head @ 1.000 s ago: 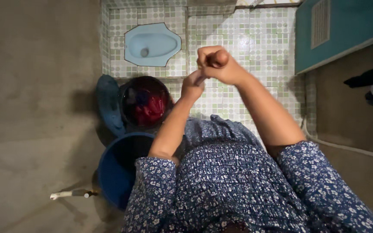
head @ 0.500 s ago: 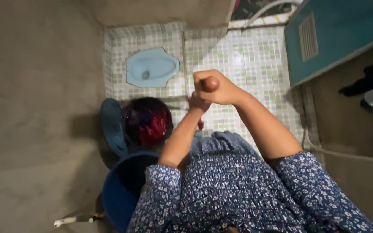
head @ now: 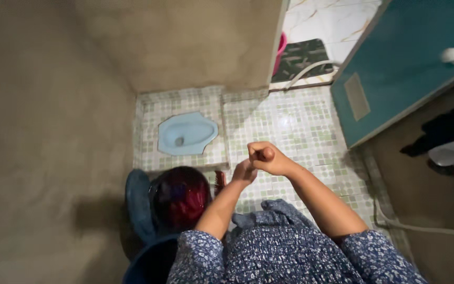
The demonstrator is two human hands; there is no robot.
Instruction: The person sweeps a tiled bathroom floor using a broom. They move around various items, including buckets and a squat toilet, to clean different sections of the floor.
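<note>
My two hands meet in front of me above a green-and-white tiled floor (head: 300,126). My right hand (head: 265,158) is closed in a fist with the knuckles up. My left hand (head: 244,172) sits just below it with its fingers curled against the fist's underside; whether it holds anything is hidden. Both forearms are bare, and blue flowered sleeves (head: 290,257) fill the bottom of the view.
A pale blue squat toilet pan (head: 187,134) lies ahead on a raised tiled step. At lower left a dark bucket with red cloth (head: 181,197) stands above a blue bucket (head: 151,260). A teal door (head: 405,63) stands right, a white hose (head: 421,227) below it. Concrete wall (head: 53,131) left.
The view has tilted up, so my hands sit lower in it and the doorway at the top appears. My hands stay pressed together, the right one still a fist.
</note>
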